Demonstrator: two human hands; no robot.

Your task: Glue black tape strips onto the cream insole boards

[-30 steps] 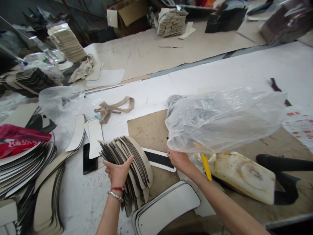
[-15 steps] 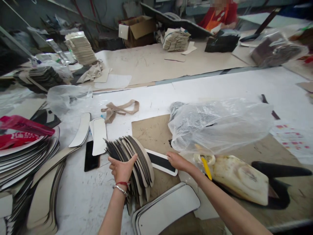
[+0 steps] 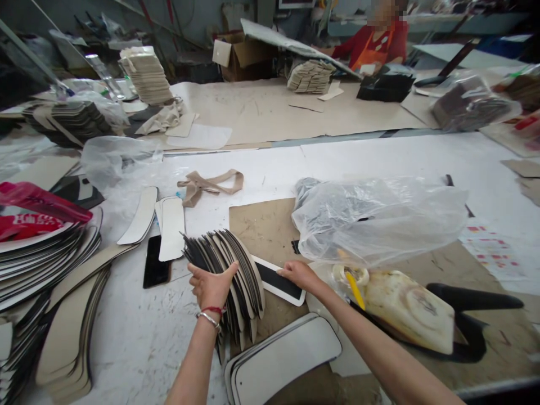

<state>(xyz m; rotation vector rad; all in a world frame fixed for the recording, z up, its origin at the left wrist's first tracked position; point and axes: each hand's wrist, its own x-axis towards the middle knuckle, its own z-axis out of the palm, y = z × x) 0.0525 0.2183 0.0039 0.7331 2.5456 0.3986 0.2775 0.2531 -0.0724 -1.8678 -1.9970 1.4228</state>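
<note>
A fanned stack of curved beige and black pieces [image 3: 248, 281] stands on edge in the middle of the table. My left hand [image 3: 214, 284] is spread across the stack's near left side, thumb to the right, gripping it. To the right of the stack lies a flat black strip with a white border [image 3: 272, 281], its left end against the stack. My right hand [image 3: 300, 274] is closed on the strip's upper edge; the fingertips are partly hidden. Just in front lies a pile of pale curved pieces [image 3: 287, 360].
A dark phone [image 3: 157, 263] and pale panels [image 3: 172, 228] lie left. More curved stacks [image 3: 70, 337] fill the far left. On the right are a clear plastic bag [image 3: 379, 219], a stained yellowish block [image 3: 411, 315] and a yellow-handled tool [image 3: 355, 289]. A person [image 3: 375, 42] is across the table.
The camera view has shifted slightly. My right hand has slid a little left along the strip's edge. My left hand keeps its place on the stack.
</note>
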